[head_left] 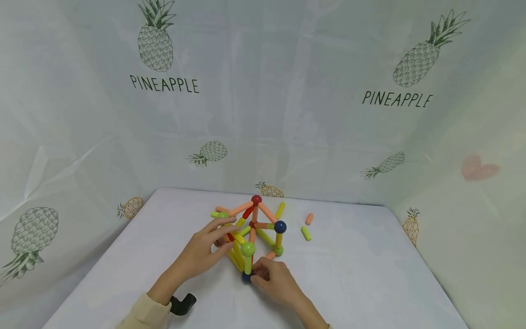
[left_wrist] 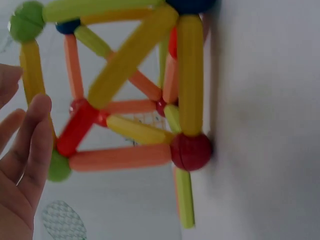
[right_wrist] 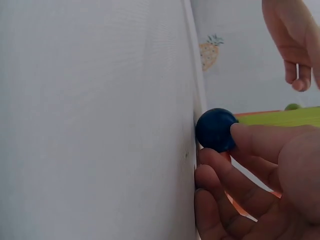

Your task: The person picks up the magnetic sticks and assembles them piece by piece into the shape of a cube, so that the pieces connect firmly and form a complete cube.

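A frame of coloured rods and balls, like a magnetic building set, stands on the white table. A red ball [head_left: 256, 200] tops it, a dark blue ball [head_left: 280, 227] sits at its right, and a green ball [head_left: 248, 249] is at the front. My left hand [head_left: 202, 249] rests its loosely extended fingers at the upper left side, by a yellow rod [left_wrist: 33, 72] between two green balls. Low at the front, my right hand [head_left: 276, 279] pinches a dark blue ball [right_wrist: 216, 130] between thumb and fingers. Those fingers partly hide an orange rod [head_left: 270, 256].
Right of the frame lie a loose orange rod [head_left: 309, 219] and a green rod [head_left: 306, 233]. Another rod [head_left: 281, 210] lies behind it. A black bent piece [head_left: 183, 305] shows beside the left wrist. A pineapple-print cloth [head_left: 263, 114] hangs behind the table [head_left: 349, 274].
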### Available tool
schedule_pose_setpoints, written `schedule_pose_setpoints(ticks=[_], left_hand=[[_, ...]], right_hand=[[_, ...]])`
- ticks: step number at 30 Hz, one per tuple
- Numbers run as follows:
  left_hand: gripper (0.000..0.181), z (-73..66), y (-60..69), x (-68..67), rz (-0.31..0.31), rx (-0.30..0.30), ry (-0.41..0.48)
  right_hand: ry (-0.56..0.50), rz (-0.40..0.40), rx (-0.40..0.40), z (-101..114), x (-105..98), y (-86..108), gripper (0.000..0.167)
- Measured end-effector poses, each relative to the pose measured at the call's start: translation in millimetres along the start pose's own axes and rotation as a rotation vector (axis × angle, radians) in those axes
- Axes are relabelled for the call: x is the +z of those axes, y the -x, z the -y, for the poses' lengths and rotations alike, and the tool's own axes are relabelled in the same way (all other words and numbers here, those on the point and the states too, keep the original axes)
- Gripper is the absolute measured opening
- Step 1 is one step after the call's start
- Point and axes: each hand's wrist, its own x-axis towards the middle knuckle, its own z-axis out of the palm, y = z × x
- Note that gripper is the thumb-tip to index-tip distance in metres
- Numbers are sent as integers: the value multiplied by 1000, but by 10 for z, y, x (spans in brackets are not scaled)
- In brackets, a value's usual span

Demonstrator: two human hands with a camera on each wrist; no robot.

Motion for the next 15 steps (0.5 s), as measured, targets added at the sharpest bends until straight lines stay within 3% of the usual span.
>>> schedule_pose_setpoints(ticks=[7,15], left_hand=[[45,-224,31,51,3,59,115],[42,-224,36,112,-23,53,112]], right_hand=[[-57,35,-36,-2,-10,21,21],[-83,72,-45,-2,-23,29,25]])
